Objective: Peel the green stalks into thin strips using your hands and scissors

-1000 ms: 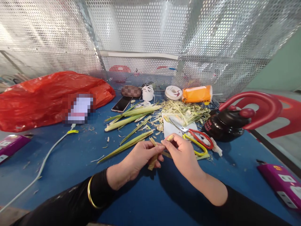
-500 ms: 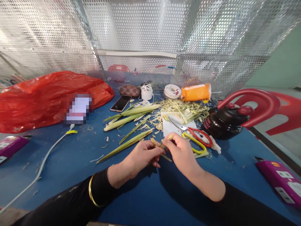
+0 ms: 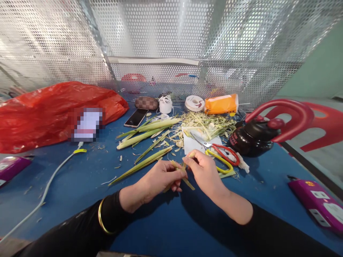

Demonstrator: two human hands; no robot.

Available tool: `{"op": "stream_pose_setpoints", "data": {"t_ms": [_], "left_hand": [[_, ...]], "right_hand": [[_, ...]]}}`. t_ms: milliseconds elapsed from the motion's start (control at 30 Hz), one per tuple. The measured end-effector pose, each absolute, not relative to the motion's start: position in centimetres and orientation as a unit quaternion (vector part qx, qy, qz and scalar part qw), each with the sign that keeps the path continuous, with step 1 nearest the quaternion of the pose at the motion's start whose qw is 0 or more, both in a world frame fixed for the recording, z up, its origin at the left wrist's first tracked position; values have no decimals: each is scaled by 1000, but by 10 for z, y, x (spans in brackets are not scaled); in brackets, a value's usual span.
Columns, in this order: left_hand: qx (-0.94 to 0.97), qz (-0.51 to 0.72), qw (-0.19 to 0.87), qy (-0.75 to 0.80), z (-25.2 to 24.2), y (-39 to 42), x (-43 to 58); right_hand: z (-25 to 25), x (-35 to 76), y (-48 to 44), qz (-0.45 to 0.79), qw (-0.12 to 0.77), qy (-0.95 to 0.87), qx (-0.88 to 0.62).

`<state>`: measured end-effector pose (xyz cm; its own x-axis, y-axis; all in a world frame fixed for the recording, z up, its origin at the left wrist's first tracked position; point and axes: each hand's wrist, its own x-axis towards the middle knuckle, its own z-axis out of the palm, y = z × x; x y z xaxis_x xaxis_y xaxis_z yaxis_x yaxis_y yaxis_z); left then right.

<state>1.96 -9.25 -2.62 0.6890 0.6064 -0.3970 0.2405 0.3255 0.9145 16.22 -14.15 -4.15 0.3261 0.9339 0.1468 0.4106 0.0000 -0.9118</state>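
My left hand (image 3: 163,178) is closed, pinching pale yellow-green leaf strips (image 3: 189,184) whose ends stick out past the fingertips. Close against it, my right hand (image 3: 203,171) pinches part of the same strips between thumb and forefinger. The fingers cover most of what is held. Just beyond my right hand lie scissors (image 3: 221,167) with one red and one yellow handle, resting partly on a white paper (image 3: 189,142). Long green leaf stalks (image 3: 144,164) lie beyond my left hand, and a heap of shredded leaf bits (image 3: 214,123) is behind the scissors.
On the blue table (image 3: 150,228) stand a black bottle with a red handle (image 3: 254,137) at right and a red plastic bag (image 3: 53,114) at left. A phone (image 3: 136,117), a patterned case (image 3: 147,103), a ribbon spool (image 3: 194,102) and an orange packet (image 3: 222,104) line the back.
The view has shifted slightly, moving the scene a little left. My hands stay together on the strips; the right fingertips have moved slightly, and the strip's lower end shows a bit differently.
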Motion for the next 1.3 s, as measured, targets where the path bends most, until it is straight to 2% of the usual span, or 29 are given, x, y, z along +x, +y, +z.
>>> {"op": "stream_pose_setpoints", "data": {"t_ms": [267, 367, 467, 533, 600, 800, 967, 1300], "left_hand": [[539, 125, 739, 383, -28, -91, 18], [547, 117, 727, 398, -30, -91, 18], [573, 115, 724, 367, -30, -90, 18], [582, 114, 730, 341, -30, -90, 17], [577, 104, 738, 334, -30, -89, 16], [547, 114, 756, 342, -29, -90, 16], [558, 102, 741, 359, -28, -91, 17], [583, 67, 725, 361, -28, -90, 15]], "right_hand": [[-36, 173, -136, 290, 493, -505, -646], [-27, 180, -137, 231, 510, -517, -648], [-23, 179, -139, 195, 454, -583, -645], [-24, 175, -140, 238, 410, -606, -639], [-26, 171, -141, 292, 404, -585, -640], [-25, 164, -141, 418, 488, -465, -609], [-25, 162, -141, 470, 497, -424, -594], [-40, 156, -146, 363, 486, -476, -636]]}}
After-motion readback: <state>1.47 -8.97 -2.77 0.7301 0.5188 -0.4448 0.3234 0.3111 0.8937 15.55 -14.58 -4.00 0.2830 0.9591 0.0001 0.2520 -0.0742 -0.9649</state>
